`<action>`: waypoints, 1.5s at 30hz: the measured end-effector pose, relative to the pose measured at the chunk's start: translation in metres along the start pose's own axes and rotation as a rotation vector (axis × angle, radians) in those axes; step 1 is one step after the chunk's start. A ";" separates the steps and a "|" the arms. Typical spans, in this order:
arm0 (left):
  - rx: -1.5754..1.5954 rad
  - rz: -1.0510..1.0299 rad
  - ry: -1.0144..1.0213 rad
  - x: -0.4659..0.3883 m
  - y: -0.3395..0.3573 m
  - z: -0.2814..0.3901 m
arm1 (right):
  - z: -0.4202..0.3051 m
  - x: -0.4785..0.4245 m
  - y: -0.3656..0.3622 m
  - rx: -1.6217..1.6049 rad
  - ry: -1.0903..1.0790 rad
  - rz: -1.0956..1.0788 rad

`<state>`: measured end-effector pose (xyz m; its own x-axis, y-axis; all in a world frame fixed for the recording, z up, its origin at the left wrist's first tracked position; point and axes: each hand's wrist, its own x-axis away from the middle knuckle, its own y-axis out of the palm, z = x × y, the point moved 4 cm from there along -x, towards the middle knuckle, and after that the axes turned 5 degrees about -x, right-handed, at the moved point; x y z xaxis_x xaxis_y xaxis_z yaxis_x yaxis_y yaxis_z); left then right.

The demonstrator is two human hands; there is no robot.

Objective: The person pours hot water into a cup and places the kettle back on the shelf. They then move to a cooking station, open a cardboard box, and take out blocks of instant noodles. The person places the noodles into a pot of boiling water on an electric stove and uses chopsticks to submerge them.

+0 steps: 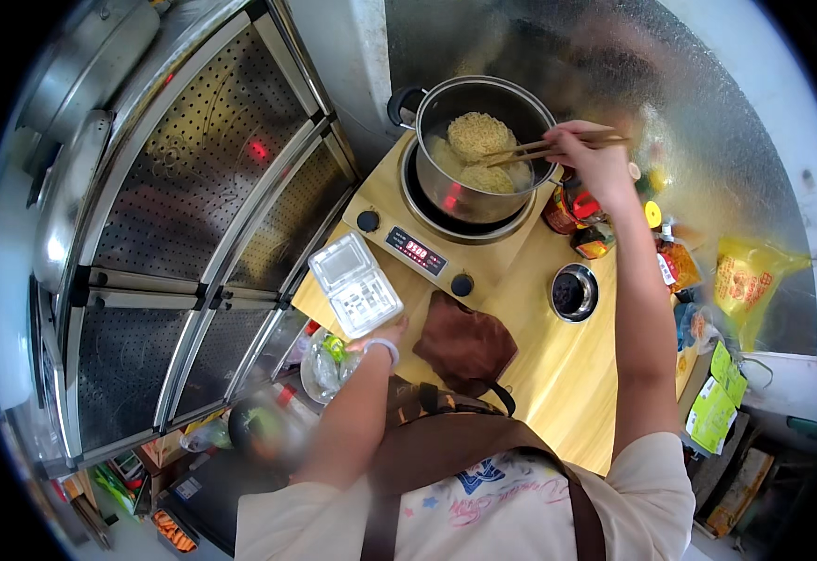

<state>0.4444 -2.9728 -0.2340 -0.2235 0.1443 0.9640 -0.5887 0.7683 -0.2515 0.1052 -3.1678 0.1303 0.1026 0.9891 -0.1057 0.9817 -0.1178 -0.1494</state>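
Observation:
My right hand (pixel 580 151) grips a pair of wooden chopsticks (pixel 521 153), whose tips touch noodles inside a steel pot (pixel 475 196). Two round noodle cakes show there: an upper noodle cake (pixel 480 137) and a lower noodle cake (pixel 487 179). The pot stands on an induction cooker (pixel 412 228) with a lit red display. By the near edge of an open clear plastic clamshell box (pixel 356 284) is my left hand (pixel 380 338). Its fingers are partly hidden, so I cannot tell whether they grip the box.
A brown cloth (pixel 466 340) and small steel bowl with dark contents (pixel 575 293) lie on the wooden table (pixel 542 357). Jars (pixel 561 210) and a yellow bag (pixel 752 280) stand right. A perforated metal cabinet (pixel 191 154) borders the left; a bin with plastic bags (pixel 324 368) sits below.

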 end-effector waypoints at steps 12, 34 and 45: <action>0.139 0.012 -0.160 0.032 -0.003 0.003 | -0.001 0.011 -0.024 0.208 -0.146 0.298; 0.335 0.035 -0.169 0.012 0.007 -0.002 | 0.008 0.146 -0.007 -0.202 -0.239 0.476; 0.163 0.409 0.510 -0.010 0.010 -0.025 | 0.141 0.354 -0.120 1.124 0.169 0.533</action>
<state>0.4598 -2.9511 -0.2443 -0.0820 0.7113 0.6981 -0.6535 0.4905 -0.5765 0.0012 -2.8165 -0.0281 0.5451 0.7846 -0.2955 0.1417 -0.4336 -0.8899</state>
